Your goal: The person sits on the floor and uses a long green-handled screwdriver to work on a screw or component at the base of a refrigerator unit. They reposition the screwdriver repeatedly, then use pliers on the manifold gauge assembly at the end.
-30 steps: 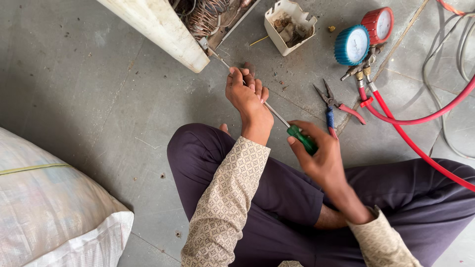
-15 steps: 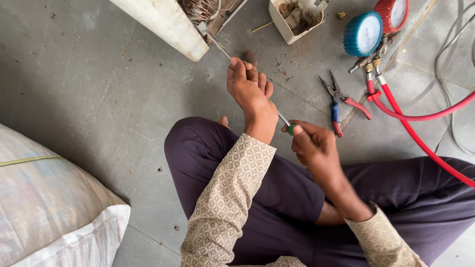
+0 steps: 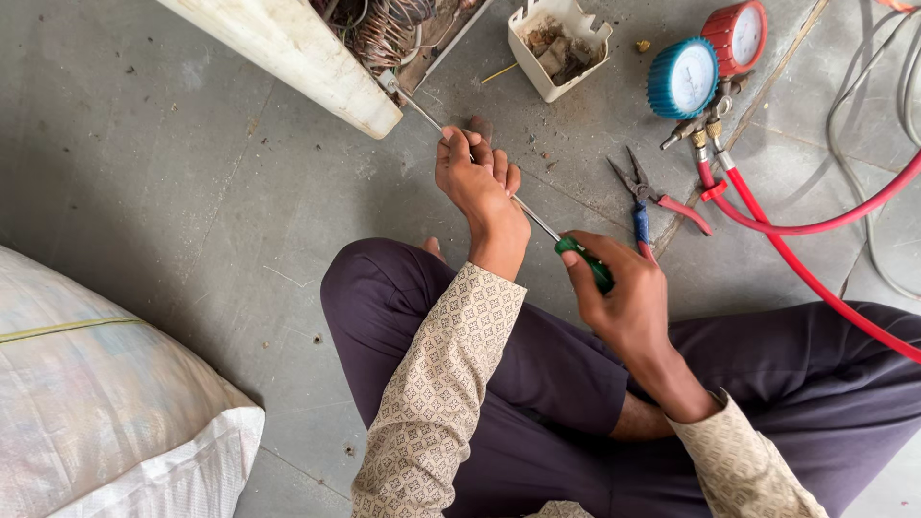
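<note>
1. Currently the right hand [image 3: 624, 297] is closed in a fist around the green handle of a long screwdriver [image 3: 535, 219].
2. The left hand [image 3: 477, 177] curls over the mid-shaft, fingers pressed around the metal, steadying it.
3. The shaft runs toward 11 o'clock; its tip meets the open end of a cream casing [image 3: 288, 53], beside copper coils [image 3: 384, 29].
4. Judging by this, the step in hand is working a fastener or part at that end; whether the tip is seated cannot be told.
5. Such work calls for shaft and tip staying in line.
6. Pliers [image 3: 652, 197] lie at 1 o'clock of the right hand, gauges [image 3: 683, 79] beyond.
</note>
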